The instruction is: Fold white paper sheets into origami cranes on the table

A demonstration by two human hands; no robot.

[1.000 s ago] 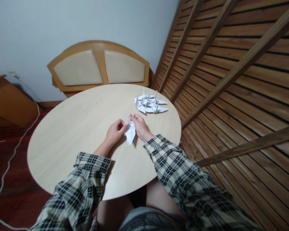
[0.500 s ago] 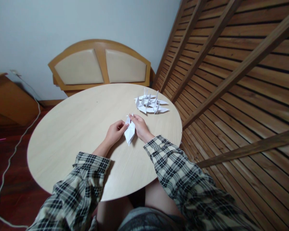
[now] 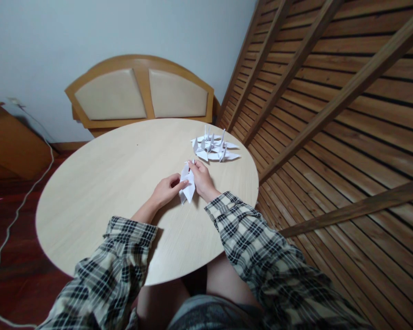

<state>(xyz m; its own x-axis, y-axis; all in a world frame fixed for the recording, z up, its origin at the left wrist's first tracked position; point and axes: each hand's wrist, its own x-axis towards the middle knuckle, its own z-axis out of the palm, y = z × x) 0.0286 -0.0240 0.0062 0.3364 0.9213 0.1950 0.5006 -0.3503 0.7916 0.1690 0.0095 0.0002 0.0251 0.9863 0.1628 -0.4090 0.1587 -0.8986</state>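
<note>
Between my two hands is a white folded paper crane (image 3: 189, 190), its lower flaps hanging apart toward me just over the round table (image 3: 99, 197). My left hand (image 3: 168, 189) pinches its left side, the thumb lying across the front of the paper. At the upper right, my right hand (image 3: 201, 178) grips the crane near its narrow tips; the fingers behind the paper are hidden. Beyond my right hand, several finished white paper cranes (image 3: 215, 146) sit bunched together near the table's far right edge.
A wooden headboard (image 3: 141, 87) with two cream panels stands against the wall behind the table. To the right rises a slatted wooden partition (image 3: 330, 114). A wooden cabinet (image 3: 17, 142) and a white cable (image 3: 7, 233) are on the left, over a dark red floor.
My left thumb has slid further across the paper. The crane has turned slightly and its lower flaps have spread apart. My right hand keeps its grip, shifted a little upward.
</note>
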